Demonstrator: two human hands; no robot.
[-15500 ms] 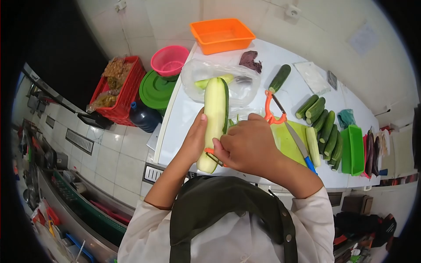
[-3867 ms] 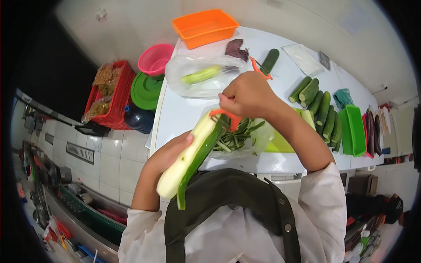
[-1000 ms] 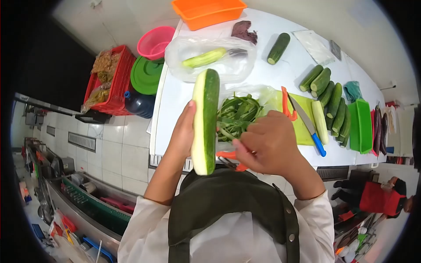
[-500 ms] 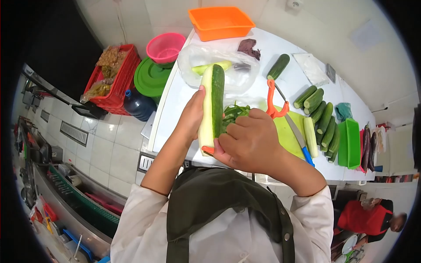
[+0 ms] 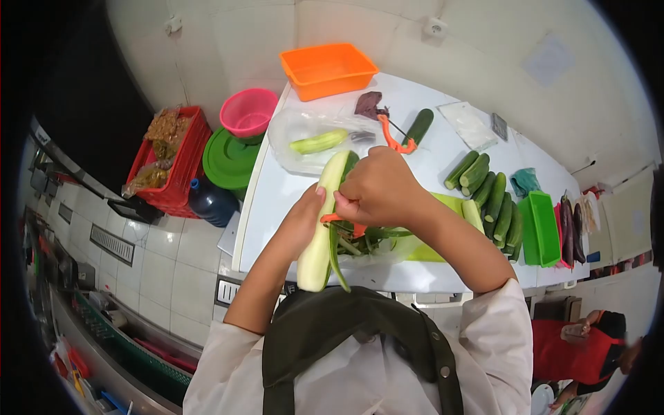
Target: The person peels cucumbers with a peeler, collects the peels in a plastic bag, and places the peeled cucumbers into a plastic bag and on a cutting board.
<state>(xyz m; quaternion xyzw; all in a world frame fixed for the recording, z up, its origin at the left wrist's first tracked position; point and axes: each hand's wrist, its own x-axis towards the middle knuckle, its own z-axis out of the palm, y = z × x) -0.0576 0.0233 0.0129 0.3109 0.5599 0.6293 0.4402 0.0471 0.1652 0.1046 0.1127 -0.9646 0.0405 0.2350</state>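
Note:
My left hand (image 5: 304, 216) is wrapped round a large, partly peeled cucumber (image 5: 315, 259), which tilts with its lower end near my apron. Pale flesh shows on most of it, with green skin at the upper right. My right hand (image 5: 380, 185) is closed on an orange peeler, two orange ends of which stick out above and below the fist. The peeler's lower part (image 5: 333, 218) lies across the cucumber's middle, and a green strip of peel (image 5: 336, 261) hangs from there. Under my right hand, green peelings (image 5: 356, 243) lie in a clear plastic bag.
Several cucumbers (image 5: 494, 204) lie right of a green board (image 5: 427, 253), beside a green tray (image 5: 541, 228) and eggplants (image 5: 576, 232). Behind are an orange tub (image 5: 325, 72) and a bagged pale cucumber (image 5: 318, 142). A person in red (image 5: 570, 349) stands at right.
Since half a second ago, the peeler and my right hand have moved up along the cucumber, and a strip of peel now hangs loose. The camera view has shifted.

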